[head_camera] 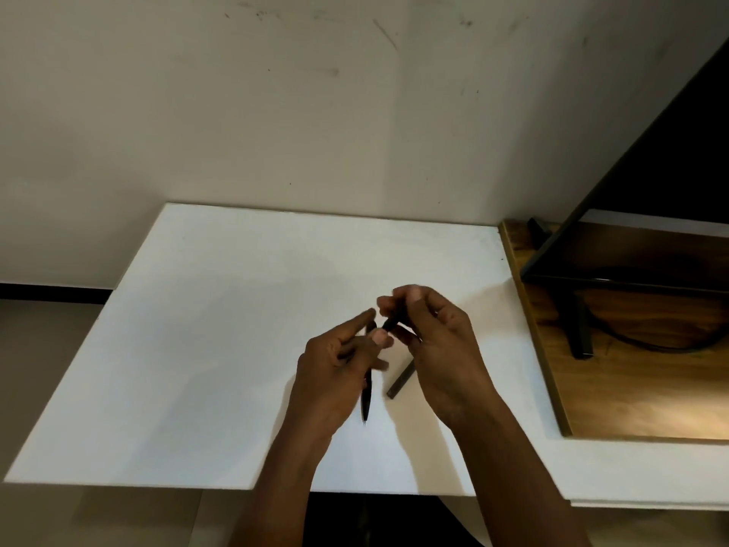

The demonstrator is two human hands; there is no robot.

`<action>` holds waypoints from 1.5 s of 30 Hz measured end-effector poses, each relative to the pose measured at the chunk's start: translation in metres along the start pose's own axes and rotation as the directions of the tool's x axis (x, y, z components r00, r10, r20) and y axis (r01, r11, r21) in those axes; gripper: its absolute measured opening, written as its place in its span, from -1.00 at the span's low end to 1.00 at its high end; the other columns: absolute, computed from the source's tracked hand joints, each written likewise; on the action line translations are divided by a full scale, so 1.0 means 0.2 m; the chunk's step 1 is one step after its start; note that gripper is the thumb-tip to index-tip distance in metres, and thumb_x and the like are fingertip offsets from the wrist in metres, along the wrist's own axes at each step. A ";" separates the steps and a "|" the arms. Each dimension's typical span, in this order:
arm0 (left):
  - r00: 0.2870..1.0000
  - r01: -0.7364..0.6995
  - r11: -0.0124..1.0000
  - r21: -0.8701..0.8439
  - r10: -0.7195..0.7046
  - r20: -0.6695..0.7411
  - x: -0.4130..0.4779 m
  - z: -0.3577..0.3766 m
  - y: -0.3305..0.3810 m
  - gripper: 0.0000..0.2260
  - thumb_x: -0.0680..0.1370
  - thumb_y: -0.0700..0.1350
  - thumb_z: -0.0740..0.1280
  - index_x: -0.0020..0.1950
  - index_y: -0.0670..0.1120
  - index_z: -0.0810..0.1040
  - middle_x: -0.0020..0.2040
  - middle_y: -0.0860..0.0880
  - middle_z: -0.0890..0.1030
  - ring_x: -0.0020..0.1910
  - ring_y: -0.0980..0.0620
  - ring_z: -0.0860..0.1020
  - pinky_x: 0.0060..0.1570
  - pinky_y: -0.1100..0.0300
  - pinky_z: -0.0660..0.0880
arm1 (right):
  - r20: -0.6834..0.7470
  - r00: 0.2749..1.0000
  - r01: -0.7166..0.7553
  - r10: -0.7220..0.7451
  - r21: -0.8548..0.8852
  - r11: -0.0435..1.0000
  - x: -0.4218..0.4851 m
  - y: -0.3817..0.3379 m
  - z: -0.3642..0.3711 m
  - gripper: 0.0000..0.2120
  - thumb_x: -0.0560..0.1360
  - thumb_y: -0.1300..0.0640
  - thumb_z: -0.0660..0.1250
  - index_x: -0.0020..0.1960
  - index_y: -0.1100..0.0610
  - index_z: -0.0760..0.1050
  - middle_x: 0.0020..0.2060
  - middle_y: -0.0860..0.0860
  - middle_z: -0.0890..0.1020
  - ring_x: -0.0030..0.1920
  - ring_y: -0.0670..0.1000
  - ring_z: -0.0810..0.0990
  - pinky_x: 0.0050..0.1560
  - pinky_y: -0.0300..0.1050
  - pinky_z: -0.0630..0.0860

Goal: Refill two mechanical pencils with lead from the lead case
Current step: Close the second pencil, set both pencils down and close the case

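Observation:
My left hand (335, 373) grips a black mechanical pencil (367, 400) over the middle of the white table (205, 349). The pencil's tip points down toward me, and my index finger is stretched out along its upper end. My right hand (434, 341) pinches a short black piece (388, 324) right beside the pencil's top end. Most of that piece is hidden in my fingers, so I cannot tell what it is. A slim dark bar (400, 380), possibly the lead case, lies slanted on the table, with its upper end hidden under my right hand. I see only one pencil.
A wooden board (639, 388) lies on the table at the right. It carries a black metal stand (580, 325) and a dark cable (647, 345). A scuffed wall (315, 112) rises behind the table. The table's front edge is just below my forearms.

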State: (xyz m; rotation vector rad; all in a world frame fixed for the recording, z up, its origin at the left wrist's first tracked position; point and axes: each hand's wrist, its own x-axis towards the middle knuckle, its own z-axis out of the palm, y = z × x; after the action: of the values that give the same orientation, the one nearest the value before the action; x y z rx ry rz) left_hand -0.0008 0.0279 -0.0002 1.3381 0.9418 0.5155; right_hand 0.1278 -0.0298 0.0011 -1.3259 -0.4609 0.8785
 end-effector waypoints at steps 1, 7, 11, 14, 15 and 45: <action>0.998 0.044 0.998 -0.048 -0.046 -0.042 0.00 -0.01 0.00 -0.83 0.57 0.05 0.33 0.13 0.19 0.63 -0.08 0.08 0.75 -0.15 0.07 0.72 -0.15 0.19 0.58 | -0.043 0.999 -0.024 0.032 0.177 0.984 0.01 -0.01 0.00 -0.74 0.68 0.06 0.17 -0.02 0.15 0.57 -0.21 0.09 0.68 -0.12 0.09 0.69 0.08 -0.01 0.65; 0.965 0.246 0.961 -0.125 -0.231 0.120 0.00 -0.05 -0.03 -0.80 0.59 0.01 0.31 0.05 0.00 0.71 -0.08 -0.08 0.75 -0.20 0.03 0.69 -0.17 0.12 0.61 | -0.073 0.979 -0.074 0.189 0.739 0.669 0.04 -0.08 -0.16 -0.51 0.63 -0.20 0.08 -0.28 0.11 0.44 -0.47 -0.03 0.24 -0.50 -0.04 0.16 -0.44 -0.15 0.16; 0.921 0.274 0.960 -0.066 -0.242 0.307 -0.02 -0.02 -0.04 -0.85 0.55 -0.07 0.39 0.07 0.02 0.72 -0.01 -0.06 0.75 -0.07 -0.03 0.70 0.08 -0.04 0.60 | -0.040 0.985 -0.060 0.169 0.836 0.546 0.03 -0.08 -0.20 -0.60 0.53 -0.06 0.10 -0.42 0.10 0.27 -0.58 -0.04 0.18 -0.53 -0.05 0.04 -0.50 -0.17 0.07; 0.902 0.278 0.955 -0.105 -0.222 0.370 -0.02 -0.02 -0.02 -0.79 0.46 0.01 0.45 0.06 0.04 0.73 0.03 -0.06 0.74 -0.03 0.01 0.69 0.12 0.03 0.59 | -0.043 0.990 -0.033 0.137 0.862 0.505 0.03 -0.08 -0.19 -0.73 0.40 0.06 0.13 -0.46 0.09 0.25 -0.57 -0.06 0.10 -0.53 -0.05 0.00 -0.53 -0.18 0.06; 0.901 0.279 0.951 -0.134 -0.211 0.379 -0.02 -0.02 -0.01 -0.76 0.43 0.02 0.46 0.07 0.03 0.73 0.03 -0.07 0.74 -0.03 0.02 0.69 0.08 0.09 0.62 | -0.047 0.990 -0.024 0.130 0.868 0.496 0.03 -0.08 -0.19 -0.76 0.37 0.08 0.13 -0.46 0.09 0.24 -0.55 -0.07 0.08 -0.53 -0.05 0.00 -0.54 -0.19 0.06; 0.920 0.302 0.891 -0.338 -0.180 0.348 -0.05 -0.03 0.06 -0.73 0.33 -0.02 0.49 0.00 -0.04 0.75 -0.02 -0.11 0.75 -0.10 0.03 0.72 -0.20 0.27 0.62 | -0.001 0.993 -0.053 0.119 0.893 0.447 0.03 -0.14 -0.16 -0.61 0.61 0.02 -0.03 -0.35 0.10 0.28 -0.52 -0.09 0.08 -0.53 -0.09 0.00 -0.58 -0.22 0.08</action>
State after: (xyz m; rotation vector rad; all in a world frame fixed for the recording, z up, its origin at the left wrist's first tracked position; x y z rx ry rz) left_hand -0.0087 0.0264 0.0138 0.8913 0.6909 0.2660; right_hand 0.1618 -0.0458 0.0195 -0.3559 0.1700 0.9516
